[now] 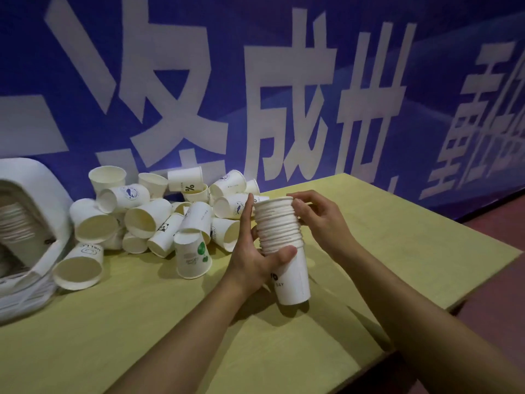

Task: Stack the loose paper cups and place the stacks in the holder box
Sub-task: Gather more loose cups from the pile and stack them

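A tall stack of white paper cups [279,231] stands upright just above the yellow table, right of centre. My left hand [252,257] wraps its lower half, thumb across the front. My right hand [318,220] touches the stack's upper rims from the right with its fingertips. A heap of loose white paper cups [159,217] lies on the table behind and left of the stack, most on their sides, some printed. At the far left edge sits the white holder box [42,189], with a stack of cups [14,223] lying inside it.
The yellow table [397,237] ends at a right edge and a near-right corner, with red-brown floor [497,294] beyond. A blue banner wall with large white characters [284,95] rises right behind the cup heap.
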Action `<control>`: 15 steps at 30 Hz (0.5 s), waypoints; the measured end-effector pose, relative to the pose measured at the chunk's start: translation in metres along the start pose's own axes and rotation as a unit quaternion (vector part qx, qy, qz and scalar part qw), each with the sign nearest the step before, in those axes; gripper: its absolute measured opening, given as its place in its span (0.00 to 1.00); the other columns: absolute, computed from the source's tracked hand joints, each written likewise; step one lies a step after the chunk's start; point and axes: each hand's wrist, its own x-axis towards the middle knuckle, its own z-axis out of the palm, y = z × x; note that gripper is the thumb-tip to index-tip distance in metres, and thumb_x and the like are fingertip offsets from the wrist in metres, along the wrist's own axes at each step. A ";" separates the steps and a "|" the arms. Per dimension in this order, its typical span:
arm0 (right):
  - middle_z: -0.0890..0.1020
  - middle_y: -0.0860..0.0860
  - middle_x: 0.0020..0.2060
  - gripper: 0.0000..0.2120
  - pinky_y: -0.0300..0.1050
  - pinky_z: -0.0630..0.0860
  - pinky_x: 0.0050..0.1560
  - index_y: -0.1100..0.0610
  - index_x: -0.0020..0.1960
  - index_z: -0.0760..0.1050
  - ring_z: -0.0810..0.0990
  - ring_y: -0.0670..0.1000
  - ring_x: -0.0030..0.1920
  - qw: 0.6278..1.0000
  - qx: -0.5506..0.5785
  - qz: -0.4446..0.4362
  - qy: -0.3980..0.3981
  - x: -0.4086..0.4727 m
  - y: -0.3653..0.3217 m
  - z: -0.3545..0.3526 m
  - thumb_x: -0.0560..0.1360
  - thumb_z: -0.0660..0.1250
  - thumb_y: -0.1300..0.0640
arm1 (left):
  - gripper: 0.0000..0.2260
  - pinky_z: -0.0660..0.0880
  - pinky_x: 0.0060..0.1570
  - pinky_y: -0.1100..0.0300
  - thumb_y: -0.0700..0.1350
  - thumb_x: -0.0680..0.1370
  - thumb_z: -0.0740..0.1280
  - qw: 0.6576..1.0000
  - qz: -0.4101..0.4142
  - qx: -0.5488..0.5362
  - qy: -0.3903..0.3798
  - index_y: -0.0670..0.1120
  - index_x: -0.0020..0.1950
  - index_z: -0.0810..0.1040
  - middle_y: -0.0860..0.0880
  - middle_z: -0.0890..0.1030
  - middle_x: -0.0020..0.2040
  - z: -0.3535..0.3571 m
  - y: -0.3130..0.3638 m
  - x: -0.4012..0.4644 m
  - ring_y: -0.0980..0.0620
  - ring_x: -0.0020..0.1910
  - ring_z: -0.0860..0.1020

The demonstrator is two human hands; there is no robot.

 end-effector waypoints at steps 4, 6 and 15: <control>0.85 0.49 0.49 0.06 0.52 0.83 0.51 0.51 0.53 0.80 0.84 0.50 0.49 1.000 0.012 -0.010 -0.014 -0.016 -0.031 0.005 0.81 0.65 0.53 | 0.43 0.83 0.53 0.49 0.62 0.61 0.78 1.000 0.020 0.008 0.008 0.78 0.67 0.56 0.57 0.71 0.66 -0.019 0.019 -0.020 0.53 0.64 0.76; 0.85 0.50 0.49 0.05 0.54 0.83 0.51 0.51 0.51 0.79 0.84 0.52 0.49 0.999 0.014 -0.014 -0.034 -0.022 -0.045 0.017 0.81 0.65 0.52 | 0.41 0.84 0.53 0.49 0.62 0.60 0.79 0.999 0.027 0.020 0.021 0.77 0.65 0.59 0.56 0.73 0.66 -0.036 0.027 -0.033 0.51 0.64 0.77; 0.81 0.48 0.53 0.07 0.46 0.83 0.47 0.51 0.54 0.80 0.82 0.48 0.51 0.985 0.021 -0.101 -0.141 -0.040 -0.089 0.116 0.80 0.65 0.52 | 0.44 0.82 0.57 0.45 0.60 0.59 0.80 0.988 -0.007 0.101 0.113 0.77 0.69 0.61 0.54 0.75 0.68 -0.146 0.052 -0.117 0.52 0.66 0.76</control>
